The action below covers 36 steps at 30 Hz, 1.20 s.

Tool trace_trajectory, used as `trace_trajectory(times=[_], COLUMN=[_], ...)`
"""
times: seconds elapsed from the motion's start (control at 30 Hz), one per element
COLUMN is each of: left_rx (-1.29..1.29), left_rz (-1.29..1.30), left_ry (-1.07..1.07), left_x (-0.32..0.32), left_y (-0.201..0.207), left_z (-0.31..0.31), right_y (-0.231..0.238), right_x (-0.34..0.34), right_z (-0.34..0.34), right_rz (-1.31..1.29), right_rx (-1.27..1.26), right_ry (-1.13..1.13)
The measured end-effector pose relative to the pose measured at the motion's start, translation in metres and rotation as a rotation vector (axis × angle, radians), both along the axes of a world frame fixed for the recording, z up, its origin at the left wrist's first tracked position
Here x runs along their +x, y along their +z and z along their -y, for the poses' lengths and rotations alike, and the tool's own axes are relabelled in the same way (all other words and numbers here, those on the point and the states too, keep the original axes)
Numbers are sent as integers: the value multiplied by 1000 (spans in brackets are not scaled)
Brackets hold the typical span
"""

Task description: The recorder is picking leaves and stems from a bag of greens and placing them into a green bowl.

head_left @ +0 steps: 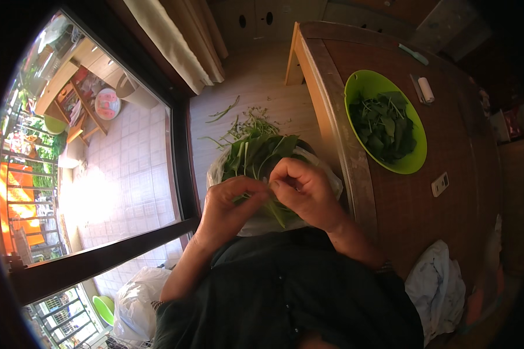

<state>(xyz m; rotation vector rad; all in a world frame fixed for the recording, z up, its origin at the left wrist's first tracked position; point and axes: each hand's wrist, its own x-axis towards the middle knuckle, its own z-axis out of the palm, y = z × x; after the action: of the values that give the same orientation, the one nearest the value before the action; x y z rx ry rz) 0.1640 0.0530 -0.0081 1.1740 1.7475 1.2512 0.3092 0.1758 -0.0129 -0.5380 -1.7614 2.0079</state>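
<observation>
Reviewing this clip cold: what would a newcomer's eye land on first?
Dead centre, the left hand and right hand pinch stems of leafy greens over a white plastic bag. At right, a lime-green bowl of picked leaves sits on the wooden table.

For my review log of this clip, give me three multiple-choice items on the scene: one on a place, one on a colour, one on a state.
1. Where does the round lime-green plastic bowl stand?
A. on the brown wooden table
B. on the floor
C. on the person's lap

2. What colour is the crumpled cloth at the table's near edge?
A. red
B. white
C. black

3. What are the left hand and right hand doing?
A. resting flat on the table
B. both gripping the bowl
C. pinching leafy green stems over a white plastic bag

Answers: 1 A, the bowl sits on the tabletop, filled with picked leaves. 2 B, the cloth is pale white. 3 C, the fingers of both hands meet on a stem above the bag.
</observation>
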Motion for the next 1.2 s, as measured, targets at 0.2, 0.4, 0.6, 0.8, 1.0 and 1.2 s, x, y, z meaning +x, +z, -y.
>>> trace_trajectory(times=[0.2,0.4,0.6,0.8,1.0,1.2], left_rx=[10,119,298,344,406,441], left_rz=[278,369,471,445,473,460], left_ry=[112,208,319,424,515,529], left_x=[-6,-20,-39,-51,-61,-63], left_y=[-7,-11,-15,-16,-22,-20], left_z=[2,-1,0,2,5,4], right_y=[-11,-22,-37,-45,-51,-54], right_x=[1,6,18,34,43,48], right_z=[3,6,8,9,10,9], right_rz=[74,108,145,182,215,224], right_rx=[41,69,113,69,43,44], right_ry=[-26,-4,-15,-40,-66,-80])
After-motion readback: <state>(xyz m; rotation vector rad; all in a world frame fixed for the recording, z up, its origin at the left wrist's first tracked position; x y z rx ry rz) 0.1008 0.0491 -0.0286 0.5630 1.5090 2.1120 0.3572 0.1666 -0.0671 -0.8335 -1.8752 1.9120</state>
